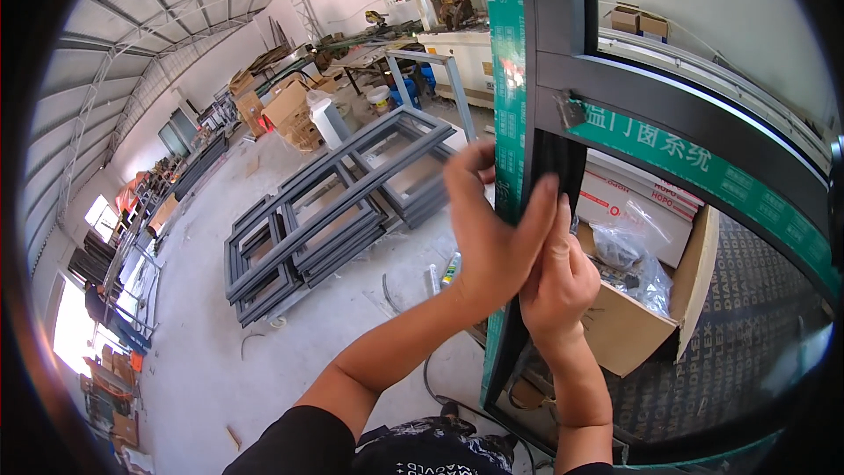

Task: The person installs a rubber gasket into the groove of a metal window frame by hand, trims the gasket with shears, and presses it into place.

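Observation:
A dark grey window frame [556, 26] with green printed protective film [508, 70] stands upright in front of me. My left hand [492, 233] is wrapped round its upright, fingers at the outer left side and thumb reaching across to the inner edge. My right hand [558, 277] is closed just below, its fingertips pressed against the inner edge beside the left thumb. A black strip-like part [563, 163] runs along that edge above the fingers. Whatever the right fingers pinch is hidden. A dark smudged patch [571, 110] marks the corner where crossbar and upright meet.
Behind the frame sits an open cardboard box [642, 334] holding white cartons and clear plastic bags [633, 251]. Several grey frames [334, 202] lie stacked on the floor to the left. A cable [428, 378] trails near my feet. Workbenches and machinery [457, 53] stand farther back.

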Available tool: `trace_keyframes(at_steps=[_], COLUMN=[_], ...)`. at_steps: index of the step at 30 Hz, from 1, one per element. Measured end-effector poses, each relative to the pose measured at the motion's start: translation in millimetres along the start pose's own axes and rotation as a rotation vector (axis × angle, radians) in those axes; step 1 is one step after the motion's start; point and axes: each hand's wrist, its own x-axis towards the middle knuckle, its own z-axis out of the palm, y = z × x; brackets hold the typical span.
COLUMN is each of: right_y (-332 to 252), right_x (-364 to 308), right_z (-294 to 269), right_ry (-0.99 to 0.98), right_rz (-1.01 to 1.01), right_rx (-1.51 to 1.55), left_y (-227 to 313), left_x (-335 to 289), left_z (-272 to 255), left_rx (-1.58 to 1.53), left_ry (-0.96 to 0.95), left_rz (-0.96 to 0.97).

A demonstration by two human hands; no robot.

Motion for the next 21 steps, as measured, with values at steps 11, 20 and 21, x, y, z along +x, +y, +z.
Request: trace_keyframes(at_steps=[11,20,21], right_y=[22,57,55], right_x=[27,50,48], right_z=[-42,-8,-4], right_ry=[0.004,-0.507,-0.493], right_rz=[-0.040,0.718,0.673], right_rx=[0.066,1.327,1.291], left_y=[21,23,25], left_x=[3,3,3], left_z=[19,25,25], left_rx=[0.009,0.101,0.106], left_ry=[0.183,0.262,0.251], left_rz=[-0.080,-0.078,-0.093])
